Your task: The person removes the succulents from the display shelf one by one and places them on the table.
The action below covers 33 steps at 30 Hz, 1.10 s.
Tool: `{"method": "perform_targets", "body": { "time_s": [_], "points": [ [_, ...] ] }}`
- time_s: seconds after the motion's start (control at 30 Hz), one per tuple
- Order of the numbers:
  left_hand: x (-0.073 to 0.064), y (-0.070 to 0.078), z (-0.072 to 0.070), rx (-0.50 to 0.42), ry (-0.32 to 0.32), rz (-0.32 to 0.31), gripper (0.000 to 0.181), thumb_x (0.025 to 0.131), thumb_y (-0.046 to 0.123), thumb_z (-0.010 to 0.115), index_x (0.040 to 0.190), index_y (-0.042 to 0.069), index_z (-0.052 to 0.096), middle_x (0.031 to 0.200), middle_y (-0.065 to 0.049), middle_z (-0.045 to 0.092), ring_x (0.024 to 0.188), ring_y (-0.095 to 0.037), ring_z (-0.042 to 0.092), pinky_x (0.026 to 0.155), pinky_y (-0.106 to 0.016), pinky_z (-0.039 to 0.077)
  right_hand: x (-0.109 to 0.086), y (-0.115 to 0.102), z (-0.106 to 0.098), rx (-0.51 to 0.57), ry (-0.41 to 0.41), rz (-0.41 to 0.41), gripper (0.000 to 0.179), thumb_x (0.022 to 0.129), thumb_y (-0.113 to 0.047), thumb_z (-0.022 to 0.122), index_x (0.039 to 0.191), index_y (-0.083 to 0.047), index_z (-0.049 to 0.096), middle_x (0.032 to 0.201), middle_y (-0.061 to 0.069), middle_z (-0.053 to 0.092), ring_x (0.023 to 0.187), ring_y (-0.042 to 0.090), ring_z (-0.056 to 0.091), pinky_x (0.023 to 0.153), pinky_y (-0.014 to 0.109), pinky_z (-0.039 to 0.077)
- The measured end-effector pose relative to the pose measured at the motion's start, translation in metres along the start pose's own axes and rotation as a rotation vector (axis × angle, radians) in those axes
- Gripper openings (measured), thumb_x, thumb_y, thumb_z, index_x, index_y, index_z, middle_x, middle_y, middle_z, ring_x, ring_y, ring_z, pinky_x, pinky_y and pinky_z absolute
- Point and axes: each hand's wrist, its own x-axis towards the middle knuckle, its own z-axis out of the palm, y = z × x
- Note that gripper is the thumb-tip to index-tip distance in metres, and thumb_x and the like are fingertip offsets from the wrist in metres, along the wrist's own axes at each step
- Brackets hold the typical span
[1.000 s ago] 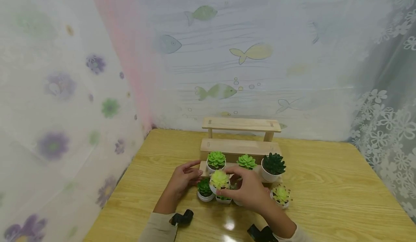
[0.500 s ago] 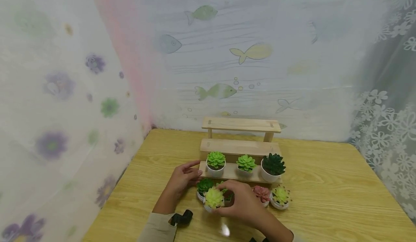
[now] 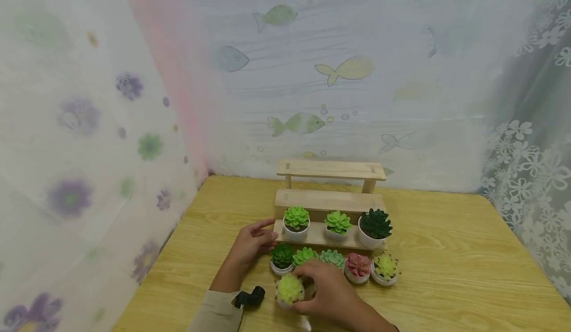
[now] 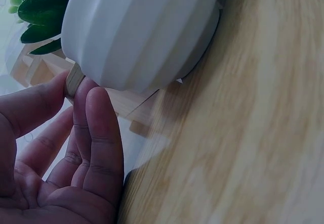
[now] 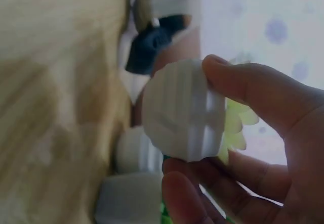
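Note:
My right hand (image 3: 332, 292) pinches a small white pot with a yellow-green succulent (image 3: 289, 288) by its rim, in front of the row of pots. The right wrist view shows this ribbed white pot (image 5: 182, 110) between thumb and fingers, lifted off the table. At the left end of the stepped wooden plant stand (image 3: 331, 200), my left hand (image 3: 252, 245) holds the bottom step. Thumb and finger pinch the step's end (image 4: 74, 80) in the left wrist view, just beside a large white ribbed pot (image 4: 139, 32).
On the bottom step stand two bright green succulents (image 3: 296, 218) (image 3: 338, 222) and a dark green one (image 3: 375, 224). Before it sit a green succulent (image 3: 282, 255), two lighter green ones (image 3: 305, 255) (image 3: 332, 258), a red one (image 3: 358, 264) and a yellow one (image 3: 385, 266). Curtains hang behind.
My right hand has carried the yellow-green succulent toward me and slightly left, away from the stand, uncovering the pots behind it. My left hand stays on the stand.

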Motion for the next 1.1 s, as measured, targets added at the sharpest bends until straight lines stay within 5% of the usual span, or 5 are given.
{"method": "perform_targets", "body": {
  "time_s": [0.4,0.77,1.1],
  "points": [
    [0.0,-0.001,0.001,0.006,0.003,0.008,0.055,0.095,0.01,0.075,0.147,0.009,0.058,0.108,-0.009,0.078,0.084,-0.016,0.076,0.071,-0.03,0.062,-0.002,-0.004,0.018,-0.064,-0.046,0.074,0.053,0.075,-0.049,0.091,0.113,-0.015,0.077,0.1,-0.011,0.068,0.084,-0.001,0.06,0.071,0.025,0.053],
    [-0.001,0.001,0.002,0.007,0.011,0.003,0.055,0.095,0.01,0.075,0.147,0.009,0.059,0.11,-0.011,0.077,0.085,-0.017,0.076,0.072,-0.03,0.062,-0.001,-0.002,0.023,-0.046,-0.018,0.12,0.055,0.076,-0.049,0.09,0.117,-0.014,0.077,0.105,-0.004,0.078,0.088,0.005,0.07,0.07,0.025,0.056],
    [-0.001,0.001,0.002,-0.009,0.013,-0.001,0.054,0.095,0.008,0.075,0.147,0.009,0.059,0.108,-0.009,0.077,0.085,-0.017,0.076,0.071,-0.03,0.062,0.002,0.005,0.025,-0.058,0.033,0.158,0.054,0.075,-0.051,0.09,0.112,-0.013,0.078,0.09,-0.011,0.075,0.074,-0.003,0.061,0.062,0.022,0.049]
  ]
}}
